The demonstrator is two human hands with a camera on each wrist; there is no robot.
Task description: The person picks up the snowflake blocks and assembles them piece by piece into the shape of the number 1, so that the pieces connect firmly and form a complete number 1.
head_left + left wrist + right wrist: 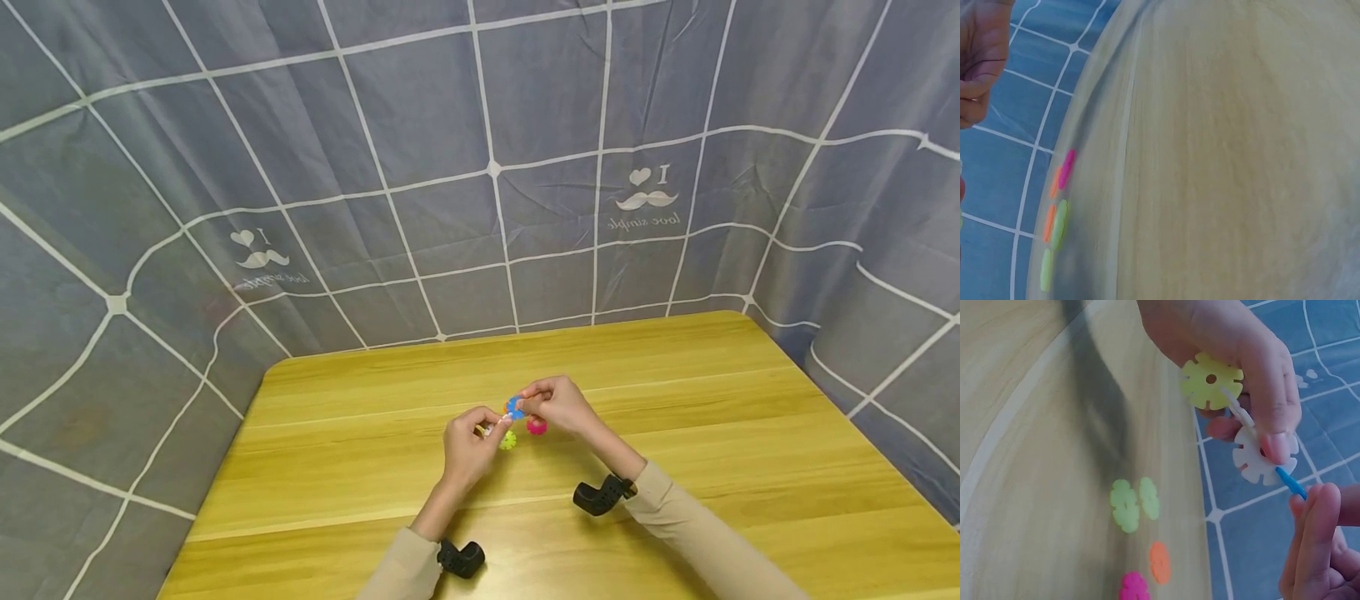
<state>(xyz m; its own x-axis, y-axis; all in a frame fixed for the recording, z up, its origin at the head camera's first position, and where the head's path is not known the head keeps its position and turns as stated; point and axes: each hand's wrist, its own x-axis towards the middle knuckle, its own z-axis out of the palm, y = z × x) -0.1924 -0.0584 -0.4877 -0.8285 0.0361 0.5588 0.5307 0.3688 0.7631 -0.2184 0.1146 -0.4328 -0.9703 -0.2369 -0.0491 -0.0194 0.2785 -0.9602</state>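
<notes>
A chain of notched plastic discs is in my left hand: a yellow disc, a white piece seen edge-on, and a white disc pinched under the thumb. My right hand pinches a blue notched disc between thumb and fingers. In the right wrist view the blue disc is edge-on, its tip right at the white disc's rim. Both hands are close together above the table, and in the left wrist view one hand shows at the upper left.
Loose notched discs lie on the wooden table below the hands: a pink disc, a yellow-green disc with another beside it, and orange discs. A grey-blue gridded curtain hangs behind the table. Black wrist cameras sit on both wrists.
</notes>
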